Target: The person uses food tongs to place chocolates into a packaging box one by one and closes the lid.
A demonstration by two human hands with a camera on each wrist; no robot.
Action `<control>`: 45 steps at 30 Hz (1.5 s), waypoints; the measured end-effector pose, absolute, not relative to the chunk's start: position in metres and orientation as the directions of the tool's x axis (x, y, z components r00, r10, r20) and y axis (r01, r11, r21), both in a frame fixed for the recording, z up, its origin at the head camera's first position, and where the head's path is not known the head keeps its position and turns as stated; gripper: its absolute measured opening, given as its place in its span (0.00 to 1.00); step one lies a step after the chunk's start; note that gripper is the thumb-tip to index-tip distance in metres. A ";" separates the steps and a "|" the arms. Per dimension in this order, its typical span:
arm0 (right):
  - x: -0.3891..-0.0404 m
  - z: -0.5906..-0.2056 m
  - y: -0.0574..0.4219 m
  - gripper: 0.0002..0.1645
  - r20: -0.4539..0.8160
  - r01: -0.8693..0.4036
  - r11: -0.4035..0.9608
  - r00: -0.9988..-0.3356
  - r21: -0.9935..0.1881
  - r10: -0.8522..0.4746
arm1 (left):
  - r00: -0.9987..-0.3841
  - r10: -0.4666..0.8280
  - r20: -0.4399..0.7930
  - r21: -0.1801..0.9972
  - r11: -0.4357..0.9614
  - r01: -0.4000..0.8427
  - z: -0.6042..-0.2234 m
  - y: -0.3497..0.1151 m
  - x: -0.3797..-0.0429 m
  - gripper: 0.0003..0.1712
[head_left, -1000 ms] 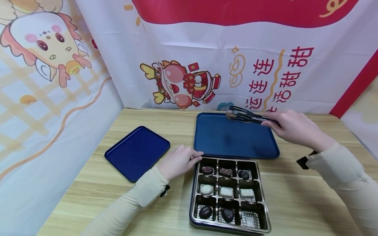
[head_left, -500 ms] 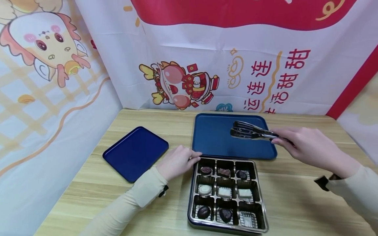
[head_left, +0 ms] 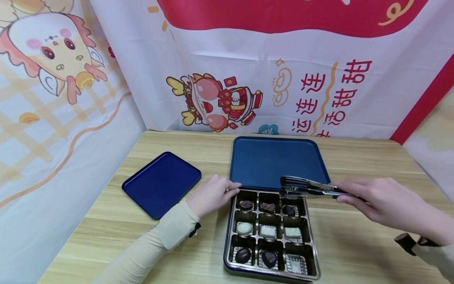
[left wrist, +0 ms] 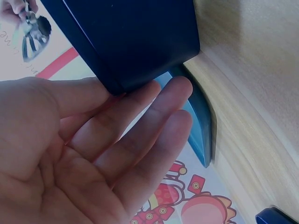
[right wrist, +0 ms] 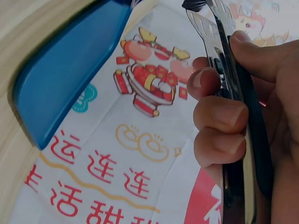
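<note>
A metal box divided into small compartments stands at the front of the table. Brown chocolates fill the back row, white chocolates the middle row, and dark chocolates two front compartments; the front right one shows only its clear liner. At the box's back left corner, my left hand touches the dark wall with thumb and index finger, its other fingers extended. My right hand grips serving tongs by the handles. The tongs' tips hang over the back right compartment; whether they hold anything is unclear.
Directly behind the box lies a large blue tray. A smaller dark blue tray sits to the left on the wooden table. Printed cloth rises along the table's back and left edges.
My right hand has brought the tongs from over the large blue tray down and toward me, to the box's back right compartment. The left hand stays at the box corner.
</note>
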State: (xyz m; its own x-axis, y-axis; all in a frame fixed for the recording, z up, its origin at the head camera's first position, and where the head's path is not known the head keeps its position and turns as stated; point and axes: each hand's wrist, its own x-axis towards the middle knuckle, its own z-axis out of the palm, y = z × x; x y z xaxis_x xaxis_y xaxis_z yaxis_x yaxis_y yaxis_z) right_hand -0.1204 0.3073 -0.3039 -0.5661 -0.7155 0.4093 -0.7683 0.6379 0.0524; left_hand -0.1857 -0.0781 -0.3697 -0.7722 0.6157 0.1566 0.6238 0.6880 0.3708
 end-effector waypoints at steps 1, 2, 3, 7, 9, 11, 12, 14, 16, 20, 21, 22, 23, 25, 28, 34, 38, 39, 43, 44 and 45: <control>-0.118 -0.304 0.306 0.16 0.408 -0.776 0.629 -0.561 0.043 -0.720 | -0.771 0.616 0.158 0.371 0.687 0.625 -0.370 -0.078 -0.186 0.14; -0.115 -0.305 0.305 0.16 0.408 -0.785 0.619 -0.555 0.034 -0.725 | -0.771 0.618 0.156 0.373 0.685 0.625 -0.370 -0.078 -0.185 0.14; -0.112 -0.305 0.304 0.16 0.404 -0.792 0.610 -0.551 0.024 -0.731 | -0.769 0.620 0.156 0.376 0.683 0.626 -0.371 -0.077 -0.185 0.14; -0.099 -0.305 0.303 0.20 0.395 -0.809 0.588 -0.535 0.017 -0.747 | -0.768 0.621 0.157 0.371 0.684 0.629 -0.370 -0.077 -0.186 0.13; -0.094 -0.304 0.303 0.22 0.389 -0.812 0.584 -0.532 0.017 -0.752 | -0.768 0.620 0.159 0.367 0.685 0.629 -0.369 -0.077 -0.186 0.13; -0.090 -0.303 0.304 0.23 0.376 -0.815 0.580 -0.534 0.009 -0.757 | -0.769 0.618 0.161 0.363 0.688 0.629 -0.369 -0.077 -0.186 0.13; -0.088 -0.302 0.305 0.23 0.364 -0.815 0.580 -0.540 0.002 -0.759 | -0.770 0.617 0.161 0.362 0.689 0.628 -0.369 -0.077 -0.186 0.13; -0.084 -0.301 0.306 0.23 0.340 -0.814 0.580 -0.549 -0.013 -0.764 | -0.772 0.615 0.158 0.365 0.690 0.625 -0.369 -0.078 -0.186 0.13; -0.081 -0.300 0.307 0.23 0.318 -0.813 0.582 -0.557 -0.021 -0.767 | -0.772 0.617 0.153 0.368 0.689 0.624 -0.370 -0.078 -0.186 0.13; -0.076 -0.300 0.310 0.24 0.304 -0.844 0.534 -0.523 -0.053 -0.796 | -0.770 0.620 0.152 0.376 0.684 0.625 -0.371 -0.078 -0.186 0.13; -0.075 -0.300 0.310 0.24 0.299 -0.850 0.522 -0.516 -0.067 -0.803 | -0.768 0.621 0.154 0.375 0.683 0.627 -0.371 -0.078 -0.186 0.13; -0.073 -0.300 0.311 0.24 0.288 -0.853 0.515 -0.515 -0.083 -0.807 | -0.768 0.622 0.154 0.375 0.682 0.628 -0.371 -0.078 -0.186 0.13; -0.072 -0.300 0.311 0.23 0.276 -0.855 0.509 -0.515 -0.102 -0.811 | -0.767 0.623 0.154 0.372 0.683 0.629 -0.371 -0.078 -0.186 0.13; -0.070 -0.300 0.311 0.23 0.256 -0.850 0.514 -0.526 -0.117 -0.811 | -0.767 0.623 0.155 0.369 0.684 0.630 -0.370 -0.078 -0.186 0.13; -0.069 -0.301 0.311 0.22 0.223 -0.840 0.529 -0.543 -0.125 -0.809 | -0.768 0.621 0.155 0.361 0.689 0.629 -0.368 -0.078 -0.186 0.13; -0.072 -0.303 0.312 0.19 0.173 -0.836 0.520 -0.546 -0.173 -0.820 | -0.776 0.613 0.148 0.365 0.696 0.619 -0.369 -0.078 -0.187 0.13; -0.076 -0.306 0.312 0.18 0.161 -0.852 0.486 -0.516 -0.193 -0.841 | -0.778 0.610 0.151 0.373 0.694 0.616 -0.370 -0.078 -0.187 0.14; -0.076 -0.307 0.312 0.18 0.157 -0.855 0.482 -0.511 -0.192 -0.845 | -0.777 0.610 0.155 0.374 0.692 0.617 -0.370 -0.078 -0.187 0.14; -0.078 -0.309 0.312 0.17 0.135 -0.864 0.468 -0.494 -0.183 -0.859 | -0.776 0.610 0.162 0.373 0.690 0.620 -0.370 -0.078 -0.188 0.14; -0.078 -0.309 0.312 0.17 0.128 -0.863 0.473 -0.497 -0.178 -0.858 | -0.776 0.610 0.162 0.373 0.690 0.620 -0.370 -0.078 -0.188 0.14; -0.078 -0.310 0.312 0.17 0.122 -0.863 0.472 -0.496 -0.178 -0.860 | -0.776 0.610 0.161 0.374 0.690 0.619 -0.370 -0.078 -0.188 0.14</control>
State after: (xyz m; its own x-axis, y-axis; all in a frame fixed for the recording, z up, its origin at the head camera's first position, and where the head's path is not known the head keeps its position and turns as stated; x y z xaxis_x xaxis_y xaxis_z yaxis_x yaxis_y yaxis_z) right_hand -0.0784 0.3116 -0.3099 -0.4956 -0.8599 0.1223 -0.8633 0.4723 -0.1778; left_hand -0.1884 -0.0776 -0.3704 -0.7762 0.6096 0.1606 0.6194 0.6901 0.3743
